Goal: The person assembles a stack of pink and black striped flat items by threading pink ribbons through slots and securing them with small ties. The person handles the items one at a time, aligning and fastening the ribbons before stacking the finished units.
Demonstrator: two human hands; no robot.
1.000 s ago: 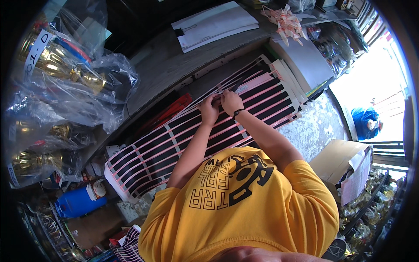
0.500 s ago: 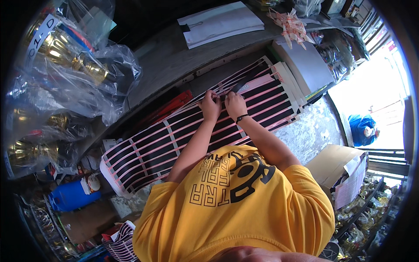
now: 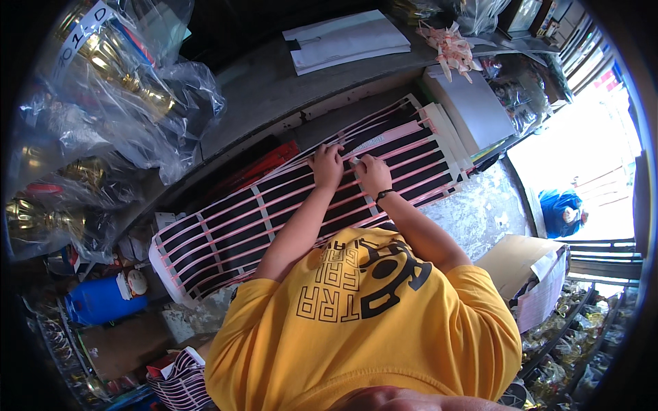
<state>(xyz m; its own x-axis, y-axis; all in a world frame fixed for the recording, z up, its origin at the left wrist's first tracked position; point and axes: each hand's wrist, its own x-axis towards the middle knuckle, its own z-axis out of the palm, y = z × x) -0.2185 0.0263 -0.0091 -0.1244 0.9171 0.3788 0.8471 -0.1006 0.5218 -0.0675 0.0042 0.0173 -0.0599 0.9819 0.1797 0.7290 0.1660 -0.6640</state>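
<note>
A long black sheet (image 3: 236, 240) crossed by pale pink strips and a few pale cross bands lies at a slant before me. My left hand (image 3: 327, 167) rests on its far part, fingers stretched forward over the strips. Just to the right, my right hand (image 3: 373, 174) is closed, its fingertips bent down close to the sheet. A small pale bit shows at those fingertips, too small to make out. Beyond the right hand a wider pink strip (image 3: 401, 131) with a printed label lies along the sheet's far side.
A stack of white papers (image 3: 349, 44) with a clip lies on the grey shelf (image 3: 253, 89) beyond. A bunch of pink ribbon (image 3: 449, 48) sits to its right. Bagged golden trophies (image 3: 120, 68) crowd the left. A cardboard box (image 3: 510, 264) stands at right, a blue container (image 3: 103, 301) at lower left.
My left hand has gone from a pinch to stretched fingers on the sheet. My right hand has shifted slightly down, and the dark strip raised beside it no longer stands out.
</note>
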